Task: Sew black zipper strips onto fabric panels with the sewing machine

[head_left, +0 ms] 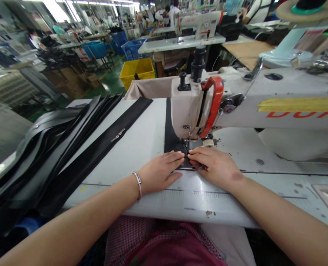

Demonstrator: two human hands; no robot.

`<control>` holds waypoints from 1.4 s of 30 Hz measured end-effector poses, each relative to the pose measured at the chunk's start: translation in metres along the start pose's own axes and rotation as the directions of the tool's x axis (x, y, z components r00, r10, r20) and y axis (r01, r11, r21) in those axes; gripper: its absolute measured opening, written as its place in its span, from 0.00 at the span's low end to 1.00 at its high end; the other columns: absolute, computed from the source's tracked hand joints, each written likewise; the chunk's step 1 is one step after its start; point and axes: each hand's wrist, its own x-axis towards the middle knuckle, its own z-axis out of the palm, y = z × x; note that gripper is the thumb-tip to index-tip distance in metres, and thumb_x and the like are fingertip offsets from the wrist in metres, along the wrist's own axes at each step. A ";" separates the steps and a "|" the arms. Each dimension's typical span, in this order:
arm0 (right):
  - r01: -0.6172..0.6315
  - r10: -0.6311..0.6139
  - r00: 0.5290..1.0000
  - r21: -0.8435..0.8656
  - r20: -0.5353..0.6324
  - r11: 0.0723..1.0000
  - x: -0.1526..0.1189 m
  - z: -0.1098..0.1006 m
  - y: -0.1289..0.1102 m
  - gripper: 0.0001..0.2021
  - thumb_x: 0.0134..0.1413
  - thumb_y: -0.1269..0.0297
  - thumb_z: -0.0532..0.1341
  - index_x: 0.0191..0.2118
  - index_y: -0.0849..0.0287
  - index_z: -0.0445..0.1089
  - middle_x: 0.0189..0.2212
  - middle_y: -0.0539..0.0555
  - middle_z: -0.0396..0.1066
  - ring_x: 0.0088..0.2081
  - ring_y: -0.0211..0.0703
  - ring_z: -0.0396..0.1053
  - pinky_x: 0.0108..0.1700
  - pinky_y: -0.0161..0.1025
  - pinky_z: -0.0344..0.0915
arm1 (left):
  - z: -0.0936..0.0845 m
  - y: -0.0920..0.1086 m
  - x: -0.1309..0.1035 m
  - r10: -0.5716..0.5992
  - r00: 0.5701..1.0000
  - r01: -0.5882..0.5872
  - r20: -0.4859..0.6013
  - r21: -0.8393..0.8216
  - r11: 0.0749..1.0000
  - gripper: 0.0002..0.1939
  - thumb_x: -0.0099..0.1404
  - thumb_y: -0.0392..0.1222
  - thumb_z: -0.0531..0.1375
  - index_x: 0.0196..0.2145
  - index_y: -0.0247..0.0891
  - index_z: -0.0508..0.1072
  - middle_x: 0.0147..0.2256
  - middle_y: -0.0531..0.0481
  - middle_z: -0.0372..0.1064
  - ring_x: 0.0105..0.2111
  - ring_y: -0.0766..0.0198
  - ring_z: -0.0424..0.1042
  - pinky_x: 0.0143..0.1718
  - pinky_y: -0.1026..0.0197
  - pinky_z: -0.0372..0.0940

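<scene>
A black strip of material [172,138] lies under the head of a white sewing machine [184,107], running back along its left side. My left hand [164,168] rests on the strip's near end, palm down, fingers stretched out towards the needle area. Just right of it, my right hand [215,164] has its fingers bent and pressed together at the strip's edge, close in front of the presser foot [186,143]. Its fingertips partly cover what they grip there. Another black strip with a zipper and silver pulls [118,135] lies slantwise to the left.
A pile of black strips [50,136] hangs over the table's left side. A ruler scale [205,194] runs along the table [147,125] near its front edge. Behind stand a yellow crate [137,72], blue crates [95,49] and another sewing machine [198,24]. People work in the background.
</scene>
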 end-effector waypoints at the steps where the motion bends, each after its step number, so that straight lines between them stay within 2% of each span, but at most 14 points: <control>1: -0.004 0.004 1.000 -0.006 0.001 1.000 0.000 0.000 -0.001 0.11 0.60 0.66 0.55 0.46 0.54 0.71 0.46 0.52 0.72 0.47 0.47 0.67 0.46 0.44 0.67 | 0.000 0.001 0.001 -0.008 1.000 0.009 -0.007 0.030 1.000 0.22 0.70 0.45 0.51 0.57 0.30 0.62 0.58 0.41 0.58 0.59 0.56 0.59 0.61 0.53 0.57; 8: -0.042 0.043 0.999 -0.038 0.029 0.998 0.000 0.000 -0.004 0.11 0.60 0.66 0.55 0.46 0.55 0.71 0.48 0.51 0.71 0.48 0.46 0.66 0.49 0.44 0.66 | 0.001 0.006 0.012 0.035 0.994 -0.021 -0.107 0.130 0.991 0.18 0.69 0.40 0.52 0.52 0.26 0.66 0.52 0.38 0.64 0.54 0.54 0.63 0.57 0.53 0.61; 14: -0.112 0.121 0.989 -0.103 0.087 0.988 0.007 0.003 -0.001 0.16 0.58 0.66 0.55 0.52 0.56 0.68 0.52 0.53 0.69 0.51 0.49 0.65 0.50 0.46 0.65 | 0.004 0.000 0.021 0.010 0.992 0.008 -0.128 0.139 0.990 0.17 0.68 0.39 0.53 0.51 0.25 0.65 0.51 0.37 0.64 0.54 0.53 0.62 0.58 0.52 0.61; 24: -0.218 0.252 0.954 -0.206 0.160 0.954 0.014 -0.002 -0.003 0.18 0.57 0.62 0.55 0.54 0.52 0.65 0.48 0.54 0.70 0.44 0.51 0.68 0.38 0.45 0.66 | 0.007 -0.005 0.026 -0.070 0.988 0.082 -0.141 0.086 0.993 0.16 0.68 0.38 0.53 0.51 0.29 0.64 0.53 0.39 0.62 0.54 0.54 0.61 0.59 0.50 0.59; 28: -0.250 0.274 0.950 -0.158 0.152 0.955 0.014 0.001 -0.004 0.17 0.58 0.62 0.53 0.53 0.52 0.66 0.47 0.56 0.70 0.42 0.53 0.68 0.38 0.46 0.65 | 0.005 -0.003 0.026 -0.070 0.987 0.084 -0.147 0.087 0.993 0.16 0.67 0.38 0.54 0.51 0.30 0.65 0.53 0.40 0.62 0.55 0.54 0.60 0.60 0.51 0.59; 32: -0.242 0.252 0.959 -0.088 0.131 0.966 0.015 -0.001 -0.007 0.17 0.57 0.66 0.54 0.52 0.55 0.67 0.46 0.57 0.70 0.47 0.52 0.66 0.41 0.44 0.64 | 0.006 -0.003 0.023 -0.078 0.988 0.090 -0.131 0.088 0.992 0.18 0.67 0.37 0.54 0.53 0.29 0.64 0.54 0.40 0.61 0.56 0.54 0.59 0.61 0.51 0.58; 37: -0.231 0.241 0.966 -0.101 0.096 0.968 0.017 -0.005 -0.010 0.16 0.58 0.65 0.54 0.51 0.54 0.66 0.48 0.53 0.69 0.49 0.47 0.63 0.43 0.41 0.63 | 0.012 -0.011 0.021 -0.083 0.987 0.095 -0.136 0.089 0.991 0.18 0.68 0.38 0.53 0.54 0.31 0.63 0.55 0.41 0.60 0.57 0.54 0.58 0.60 0.49 0.58; 42: -0.239 0.245 0.967 -0.094 0.070 0.967 0.018 -0.005 -0.011 0.15 0.59 0.64 0.53 0.51 0.54 0.66 0.46 0.54 0.69 0.48 0.46 0.64 0.42 0.40 0.64 | 0.016 -0.016 0.022 -0.087 0.987 0.100 -0.134 0.097 0.990 0.18 0.68 0.39 0.52 0.54 0.32 0.64 0.56 0.40 0.60 0.57 0.53 0.59 0.59 0.48 0.60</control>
